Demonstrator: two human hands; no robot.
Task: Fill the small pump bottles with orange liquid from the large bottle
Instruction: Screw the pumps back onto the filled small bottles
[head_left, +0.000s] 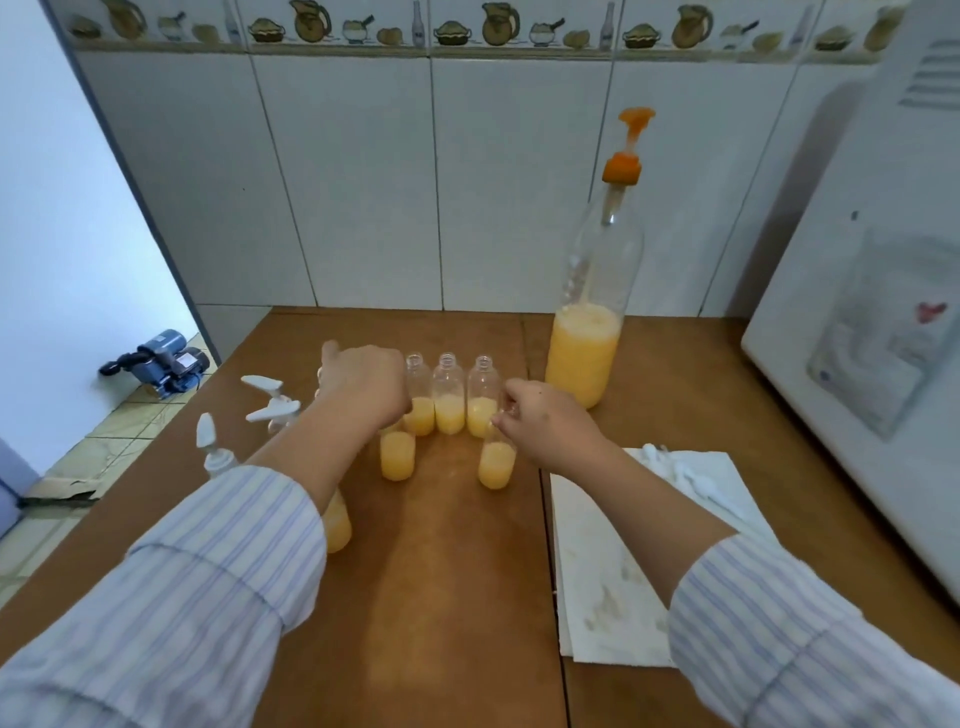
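A large clear bottle (589, 332) with an orange pump top stands at the back right of the brown table, about a third full of orange liquid. Three open small bottles (449, 395) stand in a row, each partly filled. In front of them stands another partly filled small bottle (397, 457). My right hand (545, 421) pinches the neck of a small bottle (496, 465) half full of orange liquid. My left hand (363, 382) reaches over the row's left end, fingers curled down; what it holds is hidden. Under my left forearm sits one more filled bottle (337, 519).
Small bottles with white pump heads (267, 402) stand at the table's left edge, one (213, 452) by my left sleeve. A stained white paper towel (613, 551) with white pump parts (691, 478) lies right. A white appliance (872, 291) fills the right side. Tiled wall behind.
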